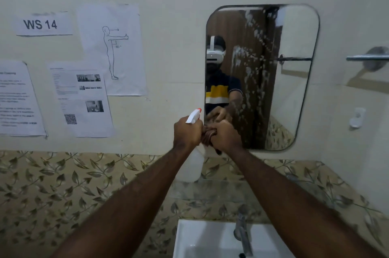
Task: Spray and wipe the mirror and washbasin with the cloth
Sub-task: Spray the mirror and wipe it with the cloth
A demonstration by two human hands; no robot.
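A rounded mirror [294,68] hangs on the wall, flecked with white spray foam down its middle. My left hand [187,133] grips a white spray bottle [193,165] by the neck, its red-tipped nozzle pointing up and right. My right hand [226,137] is closed on a bunched brown cloth [207,134], held between both hands at the mirror's lower left corner. The left hand's fingers seem to touch the cloth too. A white washbasin [202,243] with a chrome tap [242,234] sits below.
A glass shelf [210,192] juts out under the mirror, above the basin. A chrome towel bar [368,58] and a small white hook [357,117] are on the right wall. Paper sheets [84,99] are taped to the wall on the left.
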